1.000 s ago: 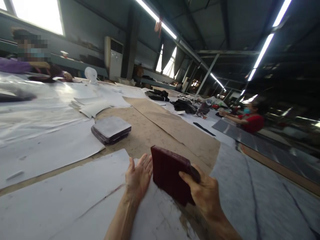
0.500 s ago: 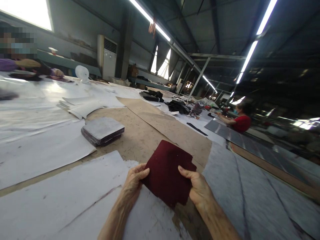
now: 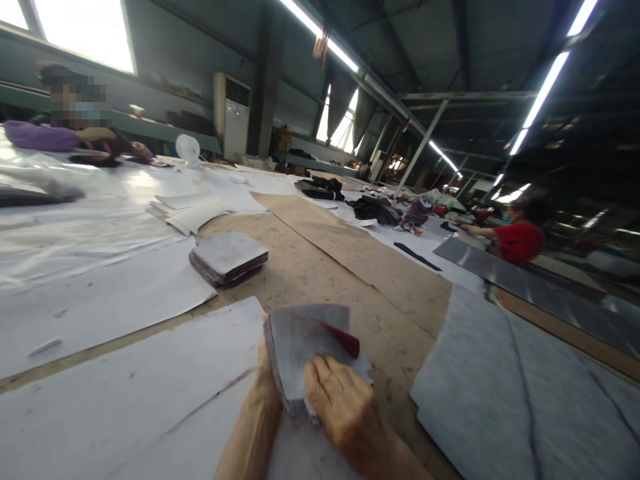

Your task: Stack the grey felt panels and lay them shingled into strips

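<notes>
A stack of cut fabric pieces (image 3: 295,340), grey side up, is in front of me at the near end of the brown sheet. My left hand (image 3: 269,373) is closed around its left side, with most of the fingers hidden behind and under it. On its lower right part lies my right hand (image 3: 345,403), fingers bent and pressed together on the top piece; the thumb is hidden. At the right, a piece curls over and shows its maroon face (image 3: 345,340). A second stack of grey-backed pieces (image 3: 230,257) rests farther back on the brown sheet.
White paper sheets (image 3: 110,393) cover the left side. Grey sheet material (image 3: 530,393) lies at right. Black fabric (image 3: 375,210) and a dark strip (image 3: 417,257) are farther back. Two co-workers sit beyond, one in purple sleeves (image 3: 43,137), one in red (image 3: 520,241).
Half a second ago both hands held a maroon face towards me. Now a grey-faced stack shows instead, and my right hand has moved in over it. The view has shifted slightly.
</notes>
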The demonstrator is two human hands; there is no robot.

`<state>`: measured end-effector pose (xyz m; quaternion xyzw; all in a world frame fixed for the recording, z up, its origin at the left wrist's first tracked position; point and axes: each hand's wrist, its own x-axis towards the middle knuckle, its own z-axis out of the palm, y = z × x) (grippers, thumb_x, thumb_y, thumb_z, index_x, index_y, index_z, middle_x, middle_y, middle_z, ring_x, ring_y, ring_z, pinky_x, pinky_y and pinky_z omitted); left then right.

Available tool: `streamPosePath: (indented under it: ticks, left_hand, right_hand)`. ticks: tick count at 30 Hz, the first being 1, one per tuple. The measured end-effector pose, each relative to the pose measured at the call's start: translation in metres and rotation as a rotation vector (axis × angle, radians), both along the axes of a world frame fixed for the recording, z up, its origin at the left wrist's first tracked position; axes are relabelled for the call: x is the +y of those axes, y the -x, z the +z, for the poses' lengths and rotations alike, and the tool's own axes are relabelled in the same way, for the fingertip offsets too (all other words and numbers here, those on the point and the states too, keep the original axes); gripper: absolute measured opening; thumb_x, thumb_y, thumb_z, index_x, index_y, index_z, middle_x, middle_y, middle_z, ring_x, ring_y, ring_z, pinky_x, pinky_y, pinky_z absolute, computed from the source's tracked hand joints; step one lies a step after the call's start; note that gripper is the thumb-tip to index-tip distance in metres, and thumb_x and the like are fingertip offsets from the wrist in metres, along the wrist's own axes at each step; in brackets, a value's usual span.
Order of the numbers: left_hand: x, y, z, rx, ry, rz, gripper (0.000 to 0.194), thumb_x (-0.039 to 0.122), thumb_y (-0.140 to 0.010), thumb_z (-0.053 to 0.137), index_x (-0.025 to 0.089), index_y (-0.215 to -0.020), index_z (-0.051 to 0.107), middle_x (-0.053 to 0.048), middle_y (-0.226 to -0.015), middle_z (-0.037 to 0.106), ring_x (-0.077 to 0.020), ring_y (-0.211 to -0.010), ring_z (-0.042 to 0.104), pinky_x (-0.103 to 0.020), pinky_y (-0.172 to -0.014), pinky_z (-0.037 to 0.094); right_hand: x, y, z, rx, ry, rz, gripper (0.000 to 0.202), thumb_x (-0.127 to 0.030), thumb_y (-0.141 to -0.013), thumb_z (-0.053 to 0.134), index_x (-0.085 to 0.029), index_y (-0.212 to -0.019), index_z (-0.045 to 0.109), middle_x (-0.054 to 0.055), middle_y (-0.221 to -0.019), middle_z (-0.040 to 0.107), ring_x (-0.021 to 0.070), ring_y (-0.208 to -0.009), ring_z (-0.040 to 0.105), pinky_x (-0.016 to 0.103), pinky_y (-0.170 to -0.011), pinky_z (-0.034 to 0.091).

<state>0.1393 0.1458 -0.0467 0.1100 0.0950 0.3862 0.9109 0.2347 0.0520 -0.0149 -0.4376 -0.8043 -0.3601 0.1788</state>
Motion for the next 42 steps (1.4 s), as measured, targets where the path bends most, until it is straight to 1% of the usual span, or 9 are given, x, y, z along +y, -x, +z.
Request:
streamPosePath:
  ticks: [5, 9, 13, 17, 21, 24, 30, 38, 42]
  left_hand:
    - [0.005, -0.002, 0.002, 0.065, 0.012, 0.024, 0.072, 0.069, -0.073, 0.038, 0.006, -0.101, 0.060, -0.019, -0.098, 0.065, -0.0334, -0.101, 0.056, -0.046, -0.090, 0.042]
    - [0.004, -0.006, -0.001, 0.222, -0.003, 0.027, 0.044, 0.032, -0.070, 0.064, 0.005, -0.104, 0.057, -0.016, -0.091, 0.067, -0.0295, -0.090, 0.062, -0.040, -0.083, 0.048]
    - [0.004, -0.010, -0.004, 0.290, 0.019, 0.089, 0.039, 0.008, -0.063, 0.064, 0.004, -0.101, 0.057, -0.014, -0.081, 0.069, -0.0266, -0.080, 0.065, -0.037, -0.075, 0.052]
    - [0.006, -0.011, -0.004, 0.311, 0.055, 0.160, 0.034, 0.008, -0.066, 0.060, 0.006, -0.099, 0.056, -0.010, -0.074, 0.069, -0.0238, -0.073, 0.066, -0.036, -0.072, 0.054]
    - [0.003, -0.011, -0.003, 0.313, 0.043, 0.194, 0.032, 0.009, -0.066, 0.059, 0.008, -0.097, 0.055, -0.007, -0.072, 0.068, -0.0205, -0.067, 0.066, -0.035, -0.073, 0.054]
    - [-0.006, -0.013, 0.000, 0.300, -0.028, 0.138, 0.042, 0.008, -0.063, 0.062, 0.009, -0.104, 0.053, -0.007, -0.075, 0.069, -0.0212, -0.066, 0.066, -0.037, -0.071, 0.054]
    - [-0.019, -0.010, 0.006, 0.315, -0.195, 0.012, 0.047, 0.008, -0.055, 0.067, 0.010, -0.100, 0.056, -0.012, -0.079, 0.069, -0.0257, -0.066, 0.065, -0.038, -0.063, 0.053]
    - [-0.012, -0.009, -0.001, 0.494, -0.341, 0.110, 0.026, 0.025, -0.058, 0.070, 0.009, -0.078, 0.063, -0.010, -0.065, 0.067, -0.0208, -0.054, 0.062, -0.029, -0.051, 0.049]
    - [-0.012, -0.012, 0.002, 0.647, -0.462, 0.190, 0.024, 0.031, -0.061, 0.071, 0.012, -0.072, 0.063, -0.005, -0.058, 0.066, -0.0175, -0.047, 0.059, -0.027, -0.048, 0.046]
  right_hand:
    - [0.008, -0.012, -0.012, -0.013, -0.122, -0.157, 0.031, -0.006, -0.083, 0.036, -0.007, -0.100, 0.062, 0.015, -0.097, 0.066, 0.0233, -0.094, 0.059, 0.034, -0.078, 0.049]
    - [0.008, -0.015, -0.013, -0.094, -0.016, -0.156, 0.035, -0.006, -0.082, 0.033, -0.009, -0.104, 0.061, 0.015, -0.100, 0.065, 0.0253, -0.098, 0.058, 0.036, -0.081, 0.048]
    - [-0.003, -0.018, -0.015, 0.040, 0.141, -0.141, 0.039, -0.008, -0.081, 0.034, -0.010, -0.113, 0.056, 0.015, -0.111, 0.060, 0.0261, -0.108, 0.052, 0.041, -0.087, 0.045]
    - [-0.025, -0.027, -0.013, 0.378, 0.216, -0.153, 0.045, -0.023, -0.078, 0.050, -0.013, -0.121, 0.048, 0.013, -0.123, 0.051, 0.0285, -0.120, 0.039, 0.048, -0.096, 0.036]
    - [-0.031, -0.044, -0.002, 1.033, 0.050, -0.437, 0.044, -0.039, -0.074, 0.058, -0.014, -0.111, 0.054, 0.014, -0.114, 0.056, 0.0269, -0.107, 0.049, 0.043, -0.093, 0.037]
    - [-0.017, -0.064, 0.014, 1.548, 0.247, -0.573, 0.048, -0.050, -0.066, 0.062, -0.016, -0.100, 0.061, 0.011, -0.103, 0.062, 0.0279, -0.098, 0.055, 0.042, -0.086, 0.040]
    - [0.004, -0.076, 0.029, 1.657, 0.543, -0.323, 0.033, -0.045, -0.069, 0.059, -0.013, -0.068, 0.068, 0.006, -0.059, 0.065, 0.0206, -0.057, 0.061, 0.031, -0.056, 0.048]
    - [-0.005, -0.056, -0.005, 1.536, 0.301, -0.146, 0.026, -0.030, -0.059, 0.062, -0.022, -0.083, 0.068, 0.007, -0.086, 0.068, 0.0255, -0.089, 0.059, 0.032, -0.082, 0.043]
    - [-0.007, -0.068, -0.003, 1.607, 0.353, -0.133, 0.020, -0.035, -0.061, 0.064, -0.020, -0.075, 0.067, 0.004, -0.069, 0.066, 0.0229, -0.072, 0.060, 0.029, -0.067, 0.046]
